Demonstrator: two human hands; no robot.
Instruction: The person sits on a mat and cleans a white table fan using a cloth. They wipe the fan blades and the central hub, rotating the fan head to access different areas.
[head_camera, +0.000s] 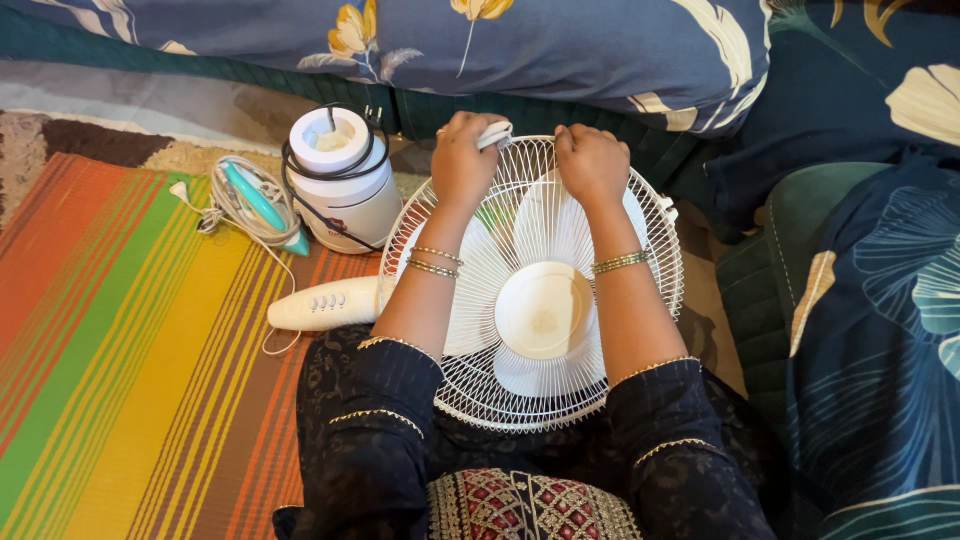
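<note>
The striped mat (120, 380) is lying open to the left, giving a hand room to pass below the white control handle (325, 303). Further up on that side, the white motor housing (345, 180) wrapped in black cord and the coiled white cable (245, 200) are crowding the fan guard (530, 290). The floral pillow (450, 45) is closing off the far edge just beyond both hands, and the dark blue cushions (870, 300) are blocking the right.

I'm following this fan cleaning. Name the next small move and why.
Probably slide the white cloth in the left hand along the fan grille rim, since it sits bunched at the top edge while the right hand steadies the wires beside it.
</note>
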